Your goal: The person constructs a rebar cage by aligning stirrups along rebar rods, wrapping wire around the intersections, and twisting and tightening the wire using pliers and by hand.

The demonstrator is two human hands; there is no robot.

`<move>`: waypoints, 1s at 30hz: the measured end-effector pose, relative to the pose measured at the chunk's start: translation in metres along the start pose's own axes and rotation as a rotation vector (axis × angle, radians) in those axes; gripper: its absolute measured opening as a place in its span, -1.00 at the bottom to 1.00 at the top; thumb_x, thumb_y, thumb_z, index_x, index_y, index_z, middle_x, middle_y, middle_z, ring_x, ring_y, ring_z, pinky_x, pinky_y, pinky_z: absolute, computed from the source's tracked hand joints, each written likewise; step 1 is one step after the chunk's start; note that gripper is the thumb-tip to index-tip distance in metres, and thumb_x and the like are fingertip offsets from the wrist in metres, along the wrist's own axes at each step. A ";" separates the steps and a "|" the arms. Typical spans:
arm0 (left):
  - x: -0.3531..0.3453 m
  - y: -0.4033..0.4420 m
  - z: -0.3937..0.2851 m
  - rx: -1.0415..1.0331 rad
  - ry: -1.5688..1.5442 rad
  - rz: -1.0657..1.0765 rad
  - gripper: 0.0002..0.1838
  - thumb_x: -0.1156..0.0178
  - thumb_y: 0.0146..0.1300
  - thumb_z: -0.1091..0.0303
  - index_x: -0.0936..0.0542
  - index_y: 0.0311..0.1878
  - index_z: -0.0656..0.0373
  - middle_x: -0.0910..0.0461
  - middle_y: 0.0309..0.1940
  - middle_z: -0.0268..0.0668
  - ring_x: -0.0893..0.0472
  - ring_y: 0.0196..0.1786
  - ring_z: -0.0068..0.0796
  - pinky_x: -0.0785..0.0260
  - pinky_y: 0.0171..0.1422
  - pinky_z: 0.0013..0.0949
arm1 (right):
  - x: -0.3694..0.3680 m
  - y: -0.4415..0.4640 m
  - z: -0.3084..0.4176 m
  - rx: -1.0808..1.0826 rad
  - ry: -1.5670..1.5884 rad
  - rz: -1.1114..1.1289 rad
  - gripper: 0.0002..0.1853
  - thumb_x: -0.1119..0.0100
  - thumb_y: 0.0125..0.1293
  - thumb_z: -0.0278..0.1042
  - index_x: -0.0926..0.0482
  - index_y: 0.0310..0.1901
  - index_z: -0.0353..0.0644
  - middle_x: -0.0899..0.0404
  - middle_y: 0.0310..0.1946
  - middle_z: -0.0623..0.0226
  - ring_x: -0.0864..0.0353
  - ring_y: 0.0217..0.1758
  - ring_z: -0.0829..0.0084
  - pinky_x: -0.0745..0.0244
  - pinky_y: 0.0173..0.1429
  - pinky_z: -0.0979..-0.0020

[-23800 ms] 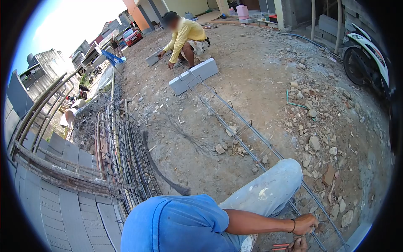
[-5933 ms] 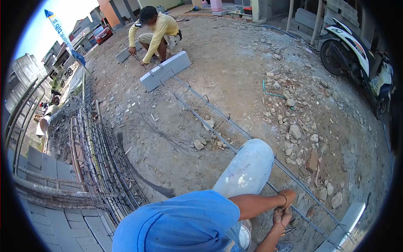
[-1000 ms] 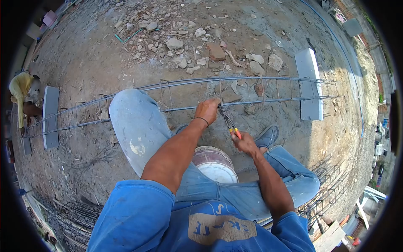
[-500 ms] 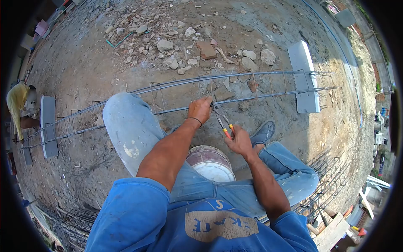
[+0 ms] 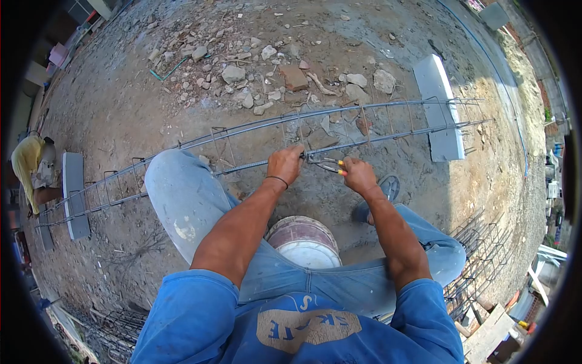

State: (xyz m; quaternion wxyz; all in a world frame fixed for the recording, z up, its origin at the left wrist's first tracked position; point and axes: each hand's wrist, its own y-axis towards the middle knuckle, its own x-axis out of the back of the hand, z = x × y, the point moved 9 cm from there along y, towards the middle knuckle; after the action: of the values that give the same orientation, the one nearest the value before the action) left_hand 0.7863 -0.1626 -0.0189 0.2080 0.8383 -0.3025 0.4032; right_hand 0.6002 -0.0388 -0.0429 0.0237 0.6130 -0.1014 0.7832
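Observation:
My right hand point(image 5: 360, 176) is closed round the red-and-yellow handles of a pair of pincers point(image 5: 330, 166). Their jaws meet the near bar of a long rebar cage point(image 5: 354, 142), at a joint with a stirrup. Just left of the jaws, my left hand point(image 5: 285, 164) is closed on that same bar, fingertips close to the joint. Any tie wire at the joint is too small to make out. The cage stretches across in front of my knees, resting on a pale block point(image 5: 438, 109) at the right and another pale block point(image 5: 74, 194) at the left.
An upturned bucket point(image 5: 303, 233) stands between my legs. Stones and a brick point(image 5: 294, 77) lie beyond the cage. A person in a yellow top point(image 5: 27, 164) bends at the cage's far left end. More rebar cages point(image 5: 485, 255) lie at lower right, and a blue hose point(image 5: 485, 57) runs along the right.
My right hand has risen and moved right, swinging the pincers from a steep slant to nearly level. My left hand stays on the bar, slightly lower. The view has shifted a little.

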 end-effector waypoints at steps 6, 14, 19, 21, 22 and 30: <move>-0.009 -0.008 0.002 -0.001 -0.001 0.014 -0.82 -0.33 0.19 0.37 -0.57 -0.15 0.07 -0.69 -0.25 -0.15 -0.67 -0.18 0.08 -0.50 -0.15 0.06 | -0.012 -0.012 0.003 -0.005 0.056 0.027 -0.77 -0.27 0.32 -0.21 -0.53 -0.15 -0.17 -0.70 -0.23 0.03 -0.71 -0.17 -0.08 -0.59 -0.15 -0.08; -0.007 -0.001 0.006 -0.041 -0.030 0.042 -0.82 -0.29 0.21 0.41 -0.54 -0.14 0.08 -0.68 -0.23 -0.12 -0.66 -0.15 0.10 -0.49 -0.12 0.08 | -0.031 -0.073 0.081 -0.429 0.864 0.417 -0.56 -0.08 0.52 0.06 -0.53 -0.17 -0.27 -0.69 -0.42 -0.03 -0.74 -0.35 0.04 -0.61 -0.28 0.09; -0.009 0.001 0.009 -0.020 -0.057 0.035 -0.76 -0.29 0.16 0.48 -0.54 -0.10 0.10 -0.66 -0.19 -0.13 -0.64 -0.10 0.10 -0.47 -0.06 0.07 | -0.041 -0.082 0.127 -0.533 2.307 0.758 -0.51 0.12 0.62 0.08 -0.56 -0.14 -0.26 -0.65 -0.49 0.16 -0.68 -0.54 0.31 -0.60 -0.47 0.29; 0.001 -0.002 0.002 -0.016 0.008 -0.124 -0.73 -0.29 0.14 0.49 -0.55 -0.07 0.13 -0.64 -0.17 -0.10 -0.62 -0.06 0.10 -0.47 -0.02 0.04 | -0.052 -0.085 0.117 -0.533 2.080 0.730 -0.47 0.07 0.58 0.16 -0.56 -0.19 -0.24 -0.68 -0.48 0.13 -0.70 -0.56 0.30 -0.64 -0.46 0.29; 0.008 -0.012 -0.006 -0.003 0.063 -0.265 -0.70 -0.28 0.13 0.51 -0.55 -0.04 0.16 -0.63 -0.14 -0.08 -0.59 -0.03 0.11 -0.46 0.02 0.02 | -0.054 -0.088 0.117 -0.533 2.084 0.734 -0.47 0.07 0.58 0.16 -0.56 -0.19 -0.24 -0.68 -0.48 0.13 -0.70 -0.56 0.30 -0.64 -0.46 0.29; -0.092 -0.080 0.032 0.875 -1.112 -0.288 -0.58 -0.40 0.25 0.28 -0.53 0.08 0.28 -0.60 -0.12 -0.25 -0.59 -0.01 -0.34 -0.40 0.11 -0.26 | -0.057 -0.093 0.094 -0.668 1.539 0.671 -0.40 0.14 0.57 0.26 -0.52 -0.13 -0.26 -0.67 -0.46 0.07 -0.73 -0.49 0.25 -0.70 -0.41 0.26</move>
State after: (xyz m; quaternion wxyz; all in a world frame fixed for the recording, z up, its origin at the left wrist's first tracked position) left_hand 0.8122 -0.0923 -0.1202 -0.2802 0.9575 -0.0608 -0.0304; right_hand 0.7196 0.0395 -0.0646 0.0319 -0.1810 -0.4532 0.8722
